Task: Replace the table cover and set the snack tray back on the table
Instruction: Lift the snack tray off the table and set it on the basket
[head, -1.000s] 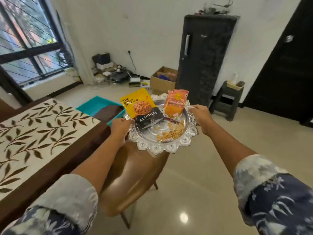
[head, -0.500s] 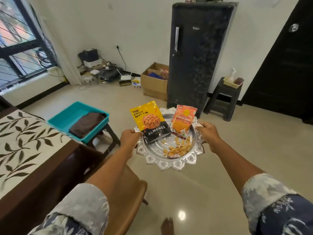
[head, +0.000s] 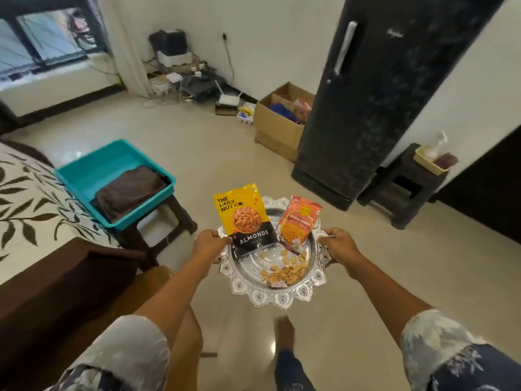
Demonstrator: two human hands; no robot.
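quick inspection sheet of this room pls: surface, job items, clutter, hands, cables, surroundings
surface: table at left, with a leaf-print cover on it; the tray is not on it
job's things: snack tray held over the floor, carrying an almonds pouch, an orange pouch and loose snacks
clutter: teal tub holding a folded brown cloth, on a stool beside the table; open cardboard box
hands: left hand and right hand grip opposite sides of the tray rim
cables: tangle of cables with a router by the far wall
surroundings: black fridge, wooden chair, window
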